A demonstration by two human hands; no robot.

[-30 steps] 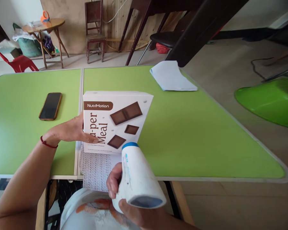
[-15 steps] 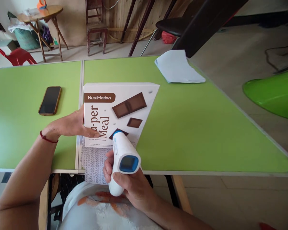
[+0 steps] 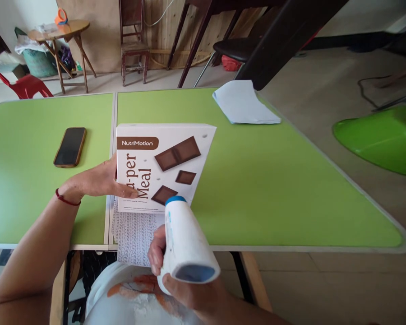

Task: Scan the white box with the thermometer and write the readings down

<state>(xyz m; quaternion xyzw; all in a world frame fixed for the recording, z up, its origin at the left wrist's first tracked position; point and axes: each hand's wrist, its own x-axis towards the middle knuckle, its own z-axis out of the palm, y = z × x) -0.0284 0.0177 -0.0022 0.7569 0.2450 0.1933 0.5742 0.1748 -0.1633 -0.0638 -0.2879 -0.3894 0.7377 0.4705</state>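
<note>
My left hand (image 3: 96, 181) grips the left edge of a white NutriMotion box (image 3: 162, 164) printed with chocolate pieces, holding it upright on the green table (image 3: 274, 180). My right hand (image 3: 176, 284) holds a white and blue handheld thermometer-like device (image 3: 184, 239) near my body, its blue-rimmed tip aimed at the box's lower edge. A sheet of printed paper (image 3: 133, 237) lies under the box and overhangs the table's near edge.
A dark phone (image 3: 70, 146) lies on the left table half. A folded white paper stack (image 3: 243, 104) sits at the far right edge. Wooden chair (image 3: 132, 45), round side table (image 3: 62, 34), red chair (image 3: 23, 85) and a green seat (image 3: 382, 137) stand around.
The device tilted down to show its blue screen half a second ago, then swung back up so its tip points at the box again. My left hand kept hold of the box.
</note>
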